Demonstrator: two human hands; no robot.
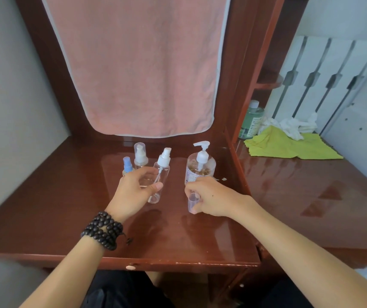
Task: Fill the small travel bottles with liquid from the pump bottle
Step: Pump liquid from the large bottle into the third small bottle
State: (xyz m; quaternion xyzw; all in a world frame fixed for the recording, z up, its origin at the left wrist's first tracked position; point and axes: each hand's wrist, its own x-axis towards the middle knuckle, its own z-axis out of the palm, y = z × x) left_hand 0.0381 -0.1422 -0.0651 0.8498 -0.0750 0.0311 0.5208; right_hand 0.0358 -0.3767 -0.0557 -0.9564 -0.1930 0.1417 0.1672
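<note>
A: Where are the hands?
B: Left hand [137, 187] grips the spray bottle [159, 178] left of the pump bottle [200, 167]; right hand [211, 196] pinches a clear cap [193, 203] before it.
A: Around?
B: Two small bottles [133, 161] further left, a pink towel [142, 67] behind, a green cloth [289, 145] right.

A home dressing corner, judging by the glossy reddish-brown wooden vanity desk [71, 192], the pink towel [138, 67] hung at twelve o'clock, and the white ribbed radiator [324, 85] at two o'clock.
</note>
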